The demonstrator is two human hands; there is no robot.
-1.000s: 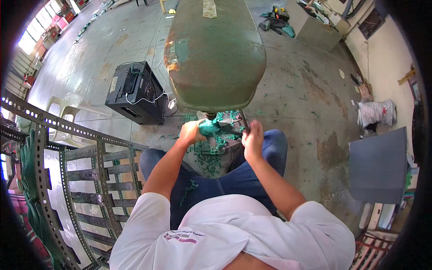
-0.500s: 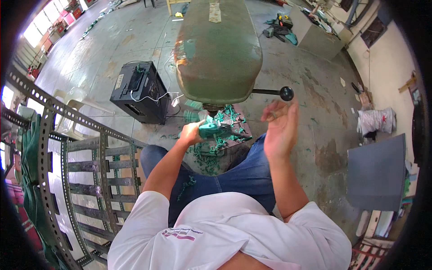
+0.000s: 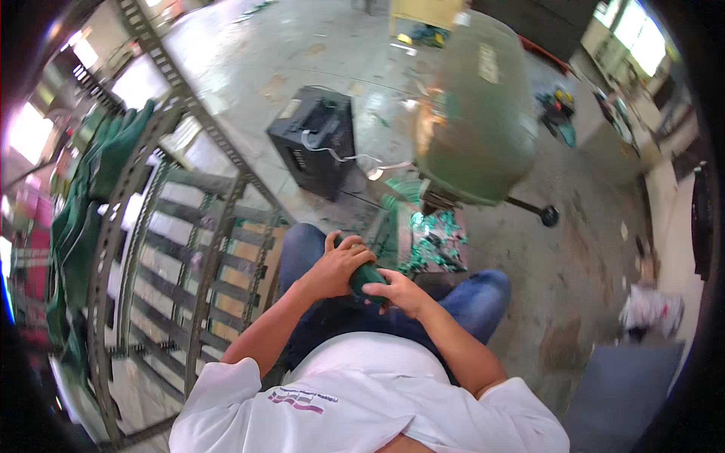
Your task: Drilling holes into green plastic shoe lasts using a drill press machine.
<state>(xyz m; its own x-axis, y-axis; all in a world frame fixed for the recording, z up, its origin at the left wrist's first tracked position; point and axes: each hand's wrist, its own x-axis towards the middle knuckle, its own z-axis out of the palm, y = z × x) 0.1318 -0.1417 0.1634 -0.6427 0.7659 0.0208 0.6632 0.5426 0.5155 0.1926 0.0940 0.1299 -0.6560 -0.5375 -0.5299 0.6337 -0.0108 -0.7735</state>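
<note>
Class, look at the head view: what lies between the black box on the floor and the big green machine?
A pale cable trails across bare concrete floor from the black box toward the green machine.

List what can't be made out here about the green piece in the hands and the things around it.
- Green piece, head view: mostly covered by the left hand and right hand; its shape can't be told.
- Green scraps under the big green machine: too small and blurred to tell apart.
- Black box: front details too small.
- Metal rack: cut off by the dark rim at left.
</note>
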